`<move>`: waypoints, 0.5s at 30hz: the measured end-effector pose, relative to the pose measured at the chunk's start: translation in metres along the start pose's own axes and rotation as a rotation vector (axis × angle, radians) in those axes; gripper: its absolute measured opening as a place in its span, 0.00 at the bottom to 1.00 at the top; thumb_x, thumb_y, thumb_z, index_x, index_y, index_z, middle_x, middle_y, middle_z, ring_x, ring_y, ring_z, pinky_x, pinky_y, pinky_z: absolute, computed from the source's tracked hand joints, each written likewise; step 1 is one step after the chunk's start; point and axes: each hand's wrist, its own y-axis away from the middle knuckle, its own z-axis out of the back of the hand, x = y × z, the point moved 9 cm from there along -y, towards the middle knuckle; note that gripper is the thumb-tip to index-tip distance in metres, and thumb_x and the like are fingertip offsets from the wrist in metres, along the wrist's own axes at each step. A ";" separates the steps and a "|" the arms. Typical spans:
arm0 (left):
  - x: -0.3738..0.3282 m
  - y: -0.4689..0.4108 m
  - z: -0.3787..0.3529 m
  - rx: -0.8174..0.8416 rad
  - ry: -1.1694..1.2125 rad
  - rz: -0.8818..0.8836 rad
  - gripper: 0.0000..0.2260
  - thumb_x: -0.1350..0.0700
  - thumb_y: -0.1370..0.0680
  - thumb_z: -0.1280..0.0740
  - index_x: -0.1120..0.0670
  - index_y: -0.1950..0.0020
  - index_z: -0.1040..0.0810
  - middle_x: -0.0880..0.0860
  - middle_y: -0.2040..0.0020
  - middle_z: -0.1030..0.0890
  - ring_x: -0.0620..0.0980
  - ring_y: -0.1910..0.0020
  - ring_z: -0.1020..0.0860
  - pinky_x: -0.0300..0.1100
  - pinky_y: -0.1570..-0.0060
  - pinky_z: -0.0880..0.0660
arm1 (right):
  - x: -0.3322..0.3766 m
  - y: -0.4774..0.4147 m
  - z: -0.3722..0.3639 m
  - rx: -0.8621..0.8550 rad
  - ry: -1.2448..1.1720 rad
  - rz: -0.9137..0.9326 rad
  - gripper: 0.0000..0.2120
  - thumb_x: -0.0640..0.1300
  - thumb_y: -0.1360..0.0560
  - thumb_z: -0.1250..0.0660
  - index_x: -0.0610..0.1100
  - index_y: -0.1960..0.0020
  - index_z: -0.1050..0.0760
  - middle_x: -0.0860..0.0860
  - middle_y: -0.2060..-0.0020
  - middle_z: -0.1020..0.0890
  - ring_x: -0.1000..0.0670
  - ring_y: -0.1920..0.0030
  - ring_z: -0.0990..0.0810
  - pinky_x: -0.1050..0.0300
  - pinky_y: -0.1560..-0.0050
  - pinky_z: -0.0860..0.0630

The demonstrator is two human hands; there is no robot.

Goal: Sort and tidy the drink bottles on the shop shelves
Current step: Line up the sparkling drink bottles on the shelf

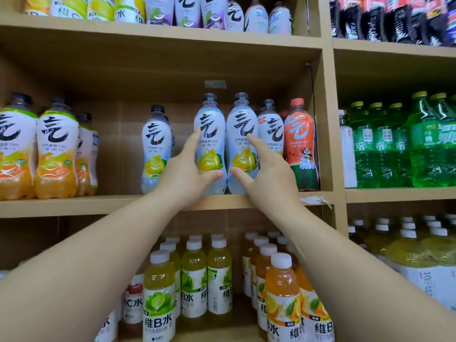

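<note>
On the middle wooden shelf (74, 206) stand two pale blue lemon soda bottles side by side. My left hand (182, 174) wraps the left lemon bottle (210, 134) from its left side, thumb across the lower front. My right hand (269, 171) holds the right lemon bottle (241, 134) from its right side, thumb under the label. Both bottles stand upright on the shelf, touching each other. A third lemon bottle (156, 144) stands alone further left.
A white-label bottle (271, 129) and a red watermelon bottle (299, 144) stand right of my hands against the shelf divider (325, 119). Orange-label bottles (56, 149) fill the left end. Green soda bottles (385, 149) sit in the right bay. Vitamin drinks (195, 275) crowd the shelf below.
</note>
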 end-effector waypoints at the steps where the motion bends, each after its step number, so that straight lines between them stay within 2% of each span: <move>1: 0.000 0.000 0.000 0.002 -0.007 -0.004 0.45 0.44 0.25 0.25 0.36 0.19 0.53 0.50 0.48 0.21 0.50 0.52 0.20 0.48 0.51 0.22 | 0.000 0.001 -0.001 -0.001 -0.001 0.007 0.37 0.61 0.24 0.29 0.60 0.20 0.41 0.48 0.38 0.22 0.47 0.38 0.24 0.52 0.41 0.25; 4: 0.003 0.004 0.000 0.019 -0.029 -0.017 0.45 0.43 0.25 0.26 0.35 0.19 0.55 0.47 0.45 0.23 0.49 0.49 0.20 0.48 0.49 0.22 | -0.002 0.004 -0.003 -0.004 0.028 0.012 0.37 0.63 0.23 0.32 0.61 0.19 0.44 0.49 0.39 0.24 0.47 0.37 0.26 0.50 0.40 0.24; 8: 0.005 0.007 -0.002 0.076 -0.021 -0.016 0.48 0.48 0.26 0.24 0.34 0.19 0.57 0.44 0.49 0.22 0.46 0.51 0.20 0.40 0.54 0.23 | -0.008 0.007 -0.002 -0.005 0.074 0.024 0.36 0.65 0.23 0.34 0.62 0.19 0.45 0.51 0.44 0.28 0.49 0.40 0.29 0.52 0.44 0.25; 11: 0.003 0.007 -0.003 0.071 -0.056 -0.024 0.50 0.47 0.27 0.23 0.34 0.19 0.57 0.44 0.48 0.24 0.47 0.48 0.20 0.42 0.50 0.24 | -0.010 0.007 -0.003 0.009 0.080 0.008 0.36 0.65 0.23 0.35 0.62 0.19 0.46 0.51 0.43 0.28 0.49 0.40 0.29 0.53 0.46 0.26; 15: 0.001 0.008 -0.007 0.073 -0.112 -0.022 0.50 0.45 0.26 0.24 0.35 0.19 0.58 0.48 0.45 0.21 0.48 0.50 0.19 0.46 0.47 0.22 | -0.007 0.008 -0.004 0.034 0.114 -0.015 0.37 0.65 0.22 0.36 0.61 0.18 0.48 0.49 0.43 0.28 0.47 0.40 0.29 0.51 0.47 0.24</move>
